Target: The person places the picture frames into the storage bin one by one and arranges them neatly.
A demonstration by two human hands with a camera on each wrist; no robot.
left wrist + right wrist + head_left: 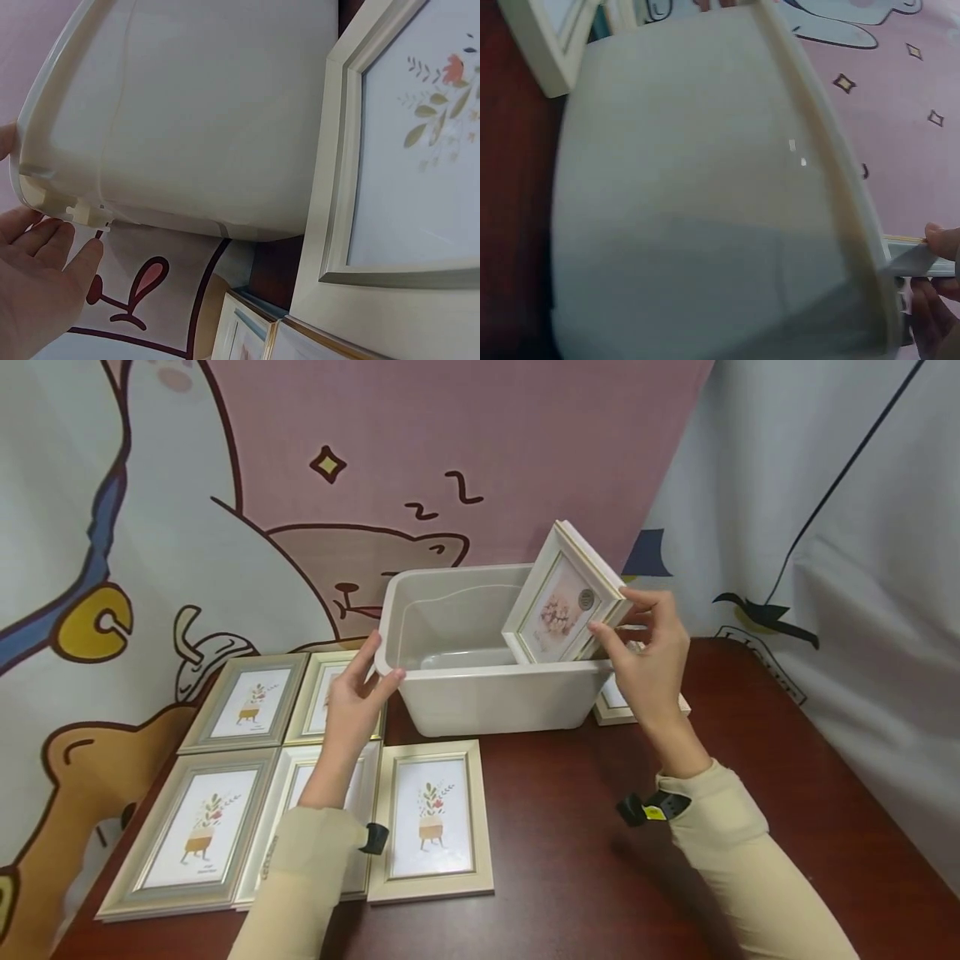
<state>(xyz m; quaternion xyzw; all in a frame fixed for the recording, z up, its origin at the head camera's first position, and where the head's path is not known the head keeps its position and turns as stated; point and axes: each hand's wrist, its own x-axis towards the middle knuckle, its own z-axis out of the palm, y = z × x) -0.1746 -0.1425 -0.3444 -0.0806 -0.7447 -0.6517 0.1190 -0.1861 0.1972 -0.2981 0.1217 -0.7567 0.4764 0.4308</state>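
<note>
A pale plastic bin (495, 702) stands on the dark wooden table. At its left front corner my left hand (352, 693) holds the rim, thumb on the front edge; the left wrist view shows the fingers (56, 244) by the lip. My right hand (648, 647) pinches the right edge of a white picture frame (562, 602) with a pink flower print, tilted and partly inside the bin at its right end. Its thick side looks like two frames together. In the right wrist view the bin's wall (705, 180) hides most of the held frame.
Left of the bin lie several picture frames in rows, among them a grey one (198, 827) and a cream one (431, 822) with plant prints. Another frame (611, 697) lies right of the bin, partly behind my right hand. A cartoon-printed curtain (480, 443) hangs behind.
</note>
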